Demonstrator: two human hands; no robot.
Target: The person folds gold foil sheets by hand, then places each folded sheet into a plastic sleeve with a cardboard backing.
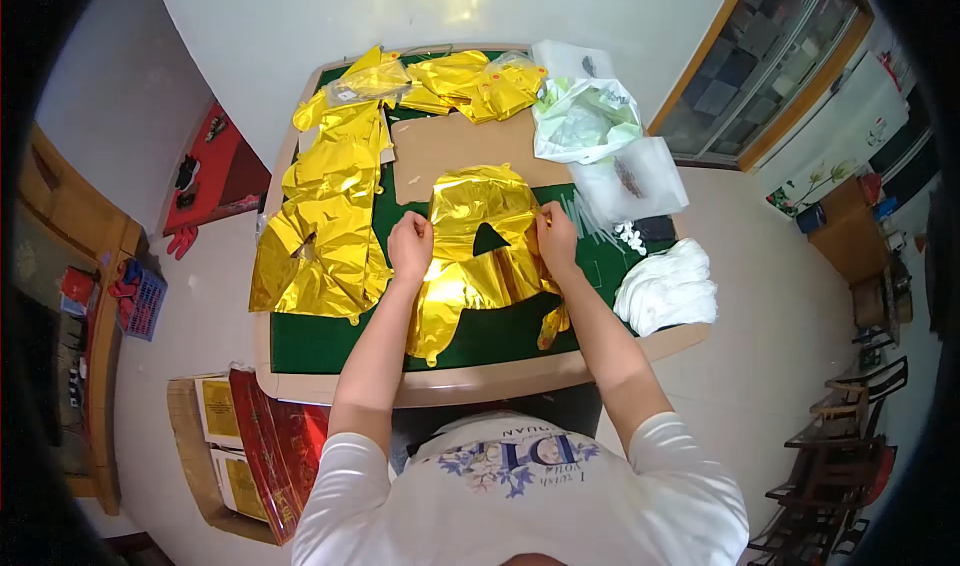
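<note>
Foil balloon: a flat gold foil balloon (480, 241) lies on the green table (330, 341), in front of the person, partly over a brown cardboard sheet (450, 146).
Long axis: runs from the far edge toward the person, its rounded top away and its two legs pointing at the near table edge.
Left hand: the left hand (410, 246) is curled closed, fingers pinching the balloon's left edge.
Right hand: the right hand (555, 238) is closed likewise, gripping the right edge.
Left of it: a pile of gold foil balloons (325, 226), just beside.
Right of it: white plastic bags (585, 116) and folded white cloth (668, 286).
</note>
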